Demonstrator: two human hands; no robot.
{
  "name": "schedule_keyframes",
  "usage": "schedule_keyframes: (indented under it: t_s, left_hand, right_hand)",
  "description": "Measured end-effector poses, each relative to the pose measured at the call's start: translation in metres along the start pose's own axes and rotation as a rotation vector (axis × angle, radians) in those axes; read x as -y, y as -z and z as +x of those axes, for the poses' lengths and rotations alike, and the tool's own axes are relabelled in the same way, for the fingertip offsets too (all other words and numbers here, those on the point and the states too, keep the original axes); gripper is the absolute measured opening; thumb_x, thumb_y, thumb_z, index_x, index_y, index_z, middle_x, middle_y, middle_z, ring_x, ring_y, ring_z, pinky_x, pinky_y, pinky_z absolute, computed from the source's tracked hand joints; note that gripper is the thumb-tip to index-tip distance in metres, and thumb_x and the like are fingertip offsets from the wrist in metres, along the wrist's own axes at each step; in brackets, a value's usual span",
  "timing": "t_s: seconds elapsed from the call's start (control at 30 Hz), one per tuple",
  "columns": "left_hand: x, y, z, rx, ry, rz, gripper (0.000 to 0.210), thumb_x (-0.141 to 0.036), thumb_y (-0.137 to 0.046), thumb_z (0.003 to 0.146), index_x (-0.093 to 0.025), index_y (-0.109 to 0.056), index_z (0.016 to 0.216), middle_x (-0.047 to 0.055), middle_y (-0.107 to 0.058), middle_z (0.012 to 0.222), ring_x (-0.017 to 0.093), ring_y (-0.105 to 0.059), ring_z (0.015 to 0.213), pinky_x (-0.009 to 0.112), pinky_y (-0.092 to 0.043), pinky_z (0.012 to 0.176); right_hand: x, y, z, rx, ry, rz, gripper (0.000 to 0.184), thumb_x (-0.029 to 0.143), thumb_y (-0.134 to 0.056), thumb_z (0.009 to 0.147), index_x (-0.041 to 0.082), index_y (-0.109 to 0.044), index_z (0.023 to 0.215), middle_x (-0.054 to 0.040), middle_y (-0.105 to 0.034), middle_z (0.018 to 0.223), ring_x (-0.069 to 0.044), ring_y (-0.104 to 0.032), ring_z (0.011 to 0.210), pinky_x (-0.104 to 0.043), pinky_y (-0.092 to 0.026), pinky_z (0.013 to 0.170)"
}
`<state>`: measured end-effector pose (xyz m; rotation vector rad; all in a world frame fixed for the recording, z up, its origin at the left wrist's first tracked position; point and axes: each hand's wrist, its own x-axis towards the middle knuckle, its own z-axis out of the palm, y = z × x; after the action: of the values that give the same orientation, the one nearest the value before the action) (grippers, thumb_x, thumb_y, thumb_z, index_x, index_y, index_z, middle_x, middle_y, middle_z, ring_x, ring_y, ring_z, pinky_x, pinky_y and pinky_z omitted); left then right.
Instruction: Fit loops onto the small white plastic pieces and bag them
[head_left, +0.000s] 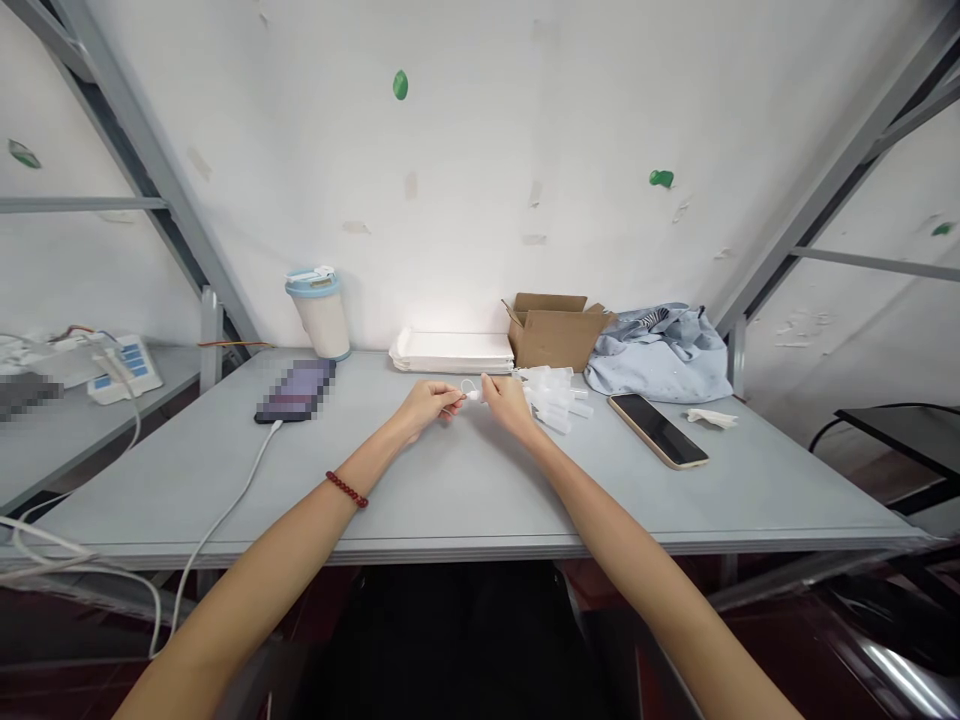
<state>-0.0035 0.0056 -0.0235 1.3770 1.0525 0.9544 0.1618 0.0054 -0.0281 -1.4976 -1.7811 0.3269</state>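
Over the middle of the table, my left hand (430, 404) is closed in a pinch at a small white piece with a thin white loop (471, 390). Opposite it, my right hand (505, 402) has its fingers curled against the other side of the same piece. The piece is too small to name, and the fingers partly hide it. Just right of my right hand lies a loose pile of translucent white plastic pieces (556, 398), partly covered by that hand. A dark red bead bracelet (347, 489) is on my left wrist.
Behind my hands are a flat white stack (454, 352), an open cardboard box (559, 335) and a bundled light-blue cloth (660, 360). A phone (658, 430) and crumpled tissue (711, 418) lie right. Left are a cup (321, 315) and a phone with a cable (296, 391).
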Motion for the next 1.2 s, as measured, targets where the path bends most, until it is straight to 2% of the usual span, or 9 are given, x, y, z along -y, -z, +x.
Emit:
schedule_keyframes:
  t_s: [0.47, 0.73, 1.1, 1.2]
  left_hand:
    - [-0.004, -0.003, -0.004, 0.010, 0.048, -0.036, 0.027, -0.038, -0.077, 0.059, -0.014, -0.065, 0.062, 0.003, -0.060, 0.065, 0.012, -0.052, 0.059, 0.027, -0.042, 0.058]
    - [-0.012, 0.004, -0.002, -0.002, -0.003, -0.146, 0.037, -0.046, -0.075, 0.063, -0.013, -0.071, 0.078, 0.005, -0.061, 0.071, 0.012, -0.054, 0.063, 0.026, -0.043, 0.059]
    - [-0.016, 0.003, -0.006, -0.045, -0.056, 0.032, 0.029, -0.041, -0.076, 0.059, -0.014, -0.067, 0.067, 0.002, -0.060, 0.065, 0.012, -0.053, 0.060, 0.028, -0.043, 0.060]
    - [-0.014, 0.001, -0.007, -0.036, -0.056, 0.089, 0.026, -0.039, -0.074, 0.061, -0.015, -0.065, 0.063, 0.002, -0.059, 0.063, 0.012, -0.052, 0.058, 0.028, -0.044, 0.060]
  right_hand:
    - [0.001, -0.002, -0.002, -0.023, 0.011, -0.012, 0.046, 0.033, -0.032, 0.092, 0.020, -0.037, 0.047, 0.0006, -0.040, 0.048, -0.012, -0.035, 0.051, -0.025, -0.026, 0.054]
    - [0.005, 0.005, 0.001, -0.032, -0.056, 0.195, 0.043, 0.040, -0.033, 0.088, 0.021, -0.033, 0.049, 0.0010, -0.039, 0.047, -0.012, -0.038, 0.052, -0.025, -0.028, 0.053]
    - [0.006, 0.005, 0.000, -0.002, -0.068, 0.198, 0.046, 0.039, -0.033, 0.087, 0.019, -0.043, 0.047, -0.0008, -0.047, 0.049, -0.013, -0.044, 0.052, -0.024, -0.031, 0.054]
    - [0.004, 0.003, -0.001, 0.002, -0.074, 0.152, 0.045, 0.037, -0.032, 0.088, 0.019, -0.042, 0.047, 0.0000, -0.045, 0.047, -0.012, -0.042, 0.050, -0.024, -0.029, 0.053]
